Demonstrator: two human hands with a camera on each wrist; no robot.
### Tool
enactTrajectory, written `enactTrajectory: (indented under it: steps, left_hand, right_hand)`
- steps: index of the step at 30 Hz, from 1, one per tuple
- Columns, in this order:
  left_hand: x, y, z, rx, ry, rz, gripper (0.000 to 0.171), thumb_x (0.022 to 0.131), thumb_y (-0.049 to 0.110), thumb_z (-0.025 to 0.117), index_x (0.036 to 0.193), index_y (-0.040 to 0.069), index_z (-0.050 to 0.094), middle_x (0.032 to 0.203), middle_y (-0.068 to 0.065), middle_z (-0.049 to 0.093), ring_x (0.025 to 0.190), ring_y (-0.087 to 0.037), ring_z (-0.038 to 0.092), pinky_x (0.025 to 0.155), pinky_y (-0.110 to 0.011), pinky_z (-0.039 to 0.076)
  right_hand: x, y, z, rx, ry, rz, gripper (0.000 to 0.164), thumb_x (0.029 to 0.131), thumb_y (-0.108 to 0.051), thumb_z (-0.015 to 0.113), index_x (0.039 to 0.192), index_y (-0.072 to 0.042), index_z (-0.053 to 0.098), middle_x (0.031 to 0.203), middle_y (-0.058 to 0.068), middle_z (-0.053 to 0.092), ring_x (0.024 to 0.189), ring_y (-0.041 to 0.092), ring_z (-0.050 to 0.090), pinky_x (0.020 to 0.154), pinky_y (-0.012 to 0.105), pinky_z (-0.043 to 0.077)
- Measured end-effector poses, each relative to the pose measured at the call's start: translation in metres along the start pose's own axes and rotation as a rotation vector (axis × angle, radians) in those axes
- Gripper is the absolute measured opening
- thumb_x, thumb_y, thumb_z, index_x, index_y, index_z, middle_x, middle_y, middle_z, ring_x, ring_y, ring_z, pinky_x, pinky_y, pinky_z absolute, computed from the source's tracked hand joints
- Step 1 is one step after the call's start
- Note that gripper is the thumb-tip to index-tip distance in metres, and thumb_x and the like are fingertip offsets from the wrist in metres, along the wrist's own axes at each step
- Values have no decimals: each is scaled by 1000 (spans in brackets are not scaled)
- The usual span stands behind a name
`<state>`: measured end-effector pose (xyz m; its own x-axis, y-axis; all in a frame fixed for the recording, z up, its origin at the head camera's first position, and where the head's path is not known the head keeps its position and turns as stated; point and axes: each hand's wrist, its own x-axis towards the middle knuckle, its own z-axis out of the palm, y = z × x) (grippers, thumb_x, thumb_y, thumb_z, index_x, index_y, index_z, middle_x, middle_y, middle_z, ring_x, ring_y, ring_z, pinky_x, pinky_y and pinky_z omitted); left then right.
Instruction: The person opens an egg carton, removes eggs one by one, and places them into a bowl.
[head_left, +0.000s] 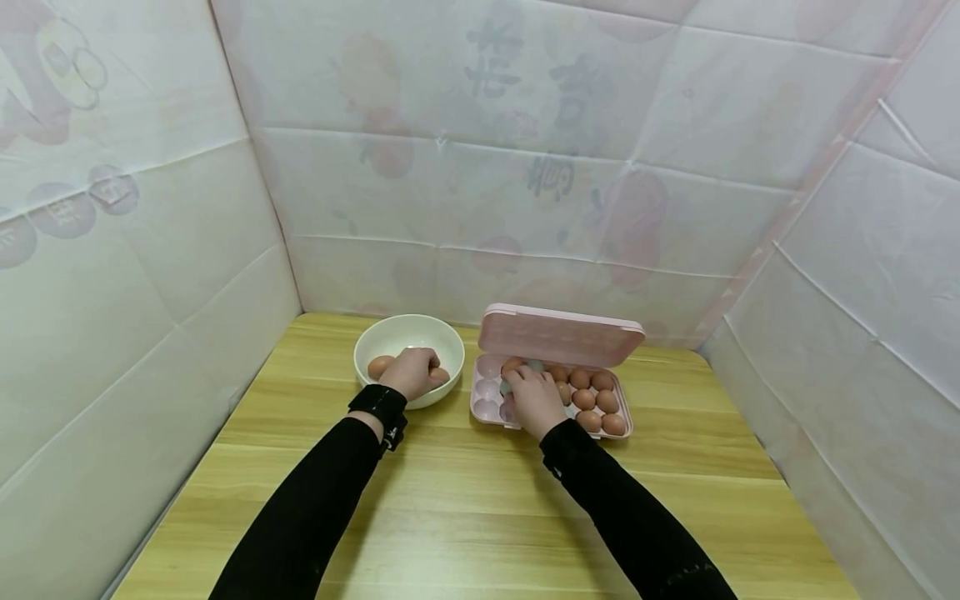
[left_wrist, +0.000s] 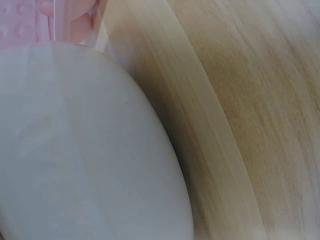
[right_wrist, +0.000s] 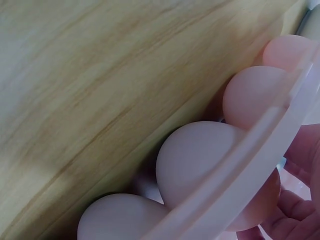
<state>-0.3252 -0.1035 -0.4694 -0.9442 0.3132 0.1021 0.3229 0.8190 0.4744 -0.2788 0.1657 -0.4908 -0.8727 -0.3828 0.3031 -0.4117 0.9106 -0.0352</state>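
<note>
My left hand reaches down into a white bowl, its fingers curled at a brown egg. Another brown egg lies to its left in the bowl. Over the left part of an opened pink egg carton, my right hand has its fingers bent round a pale grey-green egg, mostly hidden. The right wrist view shows those curled fingers behind the carton's rim. In the left wrist view the bowl's outer wall hides the left hand.
Several brown eggs fill the carton's right side, while its leftmost cups are bare. The raised lid leans back toward the rear wall. Fabric walls enclose the wooden table on three sides.
</note>
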Motion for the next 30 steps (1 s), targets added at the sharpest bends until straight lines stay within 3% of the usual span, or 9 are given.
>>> enactTrajectory:
  steps: [8,14,17,21,25,30]
  left_hand:
    - [-1,2,1,-19,-5,-28,5,91,8,73,94,4,72,90,-6,70,83,-22,60,86,-40,53]
    - [0,1,1,2,21,8,11,95,15,72,88,6,71,84,-4,68,78,-20,58,79,-37,51]
    - [-2,3,-2,8,36,16,14,97,19,71,91,6,72,89,-7,72,80,-20,61,81,-38,53]
    - [-8,7,-9,-11,56,15,22,99,25,73,105,4,76,104,-13,78,94,-25,70,92,-43,59]
    - [-17,15,-15,-77,140,17,31,101,30,75,116,2,76,117,-16,78,108,-32,73,99,-48,59]
    - [-33,29,-20,-177,287,60,29,101,29,75,115,4,77,115,-14,79,108,-32,74,96,-49,60]
  right_hand:
    - [0,-1,1,-21,33,-19,35,96,-17,81,129,-9,72,121,12,76,111,32,73,98,51,56]
    - [2,-1,3,-37,43,-22,33,96,-19,81,127,-11,71,113,10,78,102,31,74,96,49,56]
    - [3,-1,4,-45,46,-24,35,97,-20,81,129,-11,70,114,9,78,103,30,74,96,49,56]
    - [3,-1,5,-40,42,-29,40,97,-20,81,133,-10,68,121,12,76,111,32,73,99,50,56]
    - [2,0,7,-28,30,-34,42,96,-19,81,135,-7,69,126,15,74,117,34,71,101,52,56]
    - [1,2,6,11,20,-29,42,96,-18,81,135,-7,69,126,15,74,119,34,70,103,52,55]
